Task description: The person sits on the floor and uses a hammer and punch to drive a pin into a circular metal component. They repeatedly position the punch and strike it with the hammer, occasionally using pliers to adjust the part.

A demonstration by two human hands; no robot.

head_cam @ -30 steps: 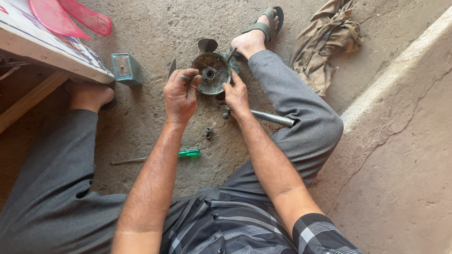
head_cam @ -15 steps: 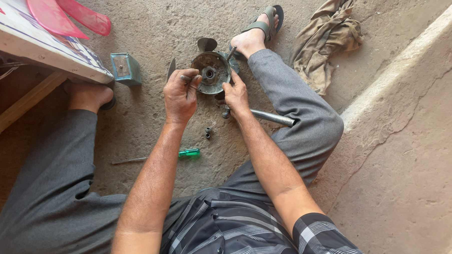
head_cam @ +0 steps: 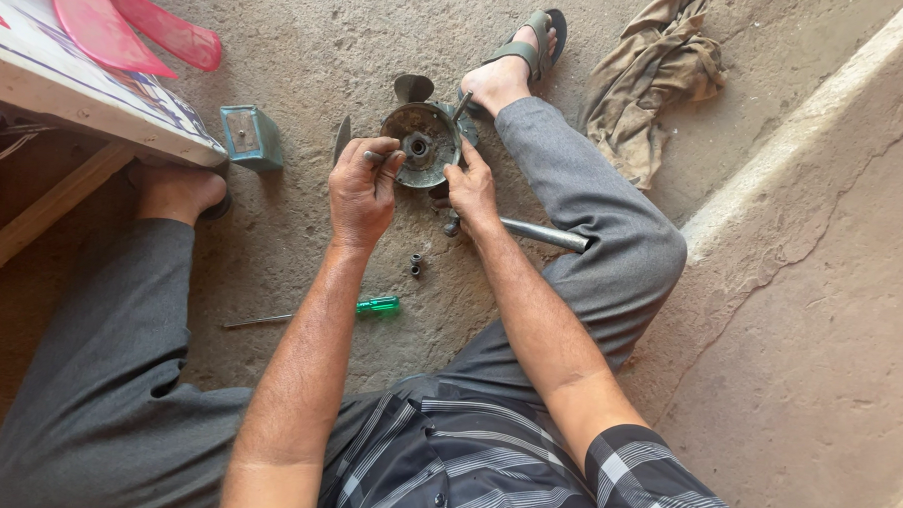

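Note:
A round grey metal motor housing (head_cam: 422, 143) stands on the concrete floor between my legs. My left hand (head_cam: 362, 189) pinches a small metal part against the housing's left rim. On the housing's lower right side my right hand (head_cam: 471, 188) grips it. A thin rod sticks up from its top right, toward my sandalled foot (head_cam: 508, 66).
A green-handled screwdriver (head_cam: 314, 313) lies on the floor near my left forearm. Small metal bushes (head_cam: 415, 266) sit below the hands, and a steel tube (head_cam: 544, 234) lies by my right leg. A teal box (head_cam: 249, 136), a rag (head_cam: 653, 76), pink fan blades (head_cam: 119, 22) and a concrete ledge (head_cam: 822, 247) surround me.

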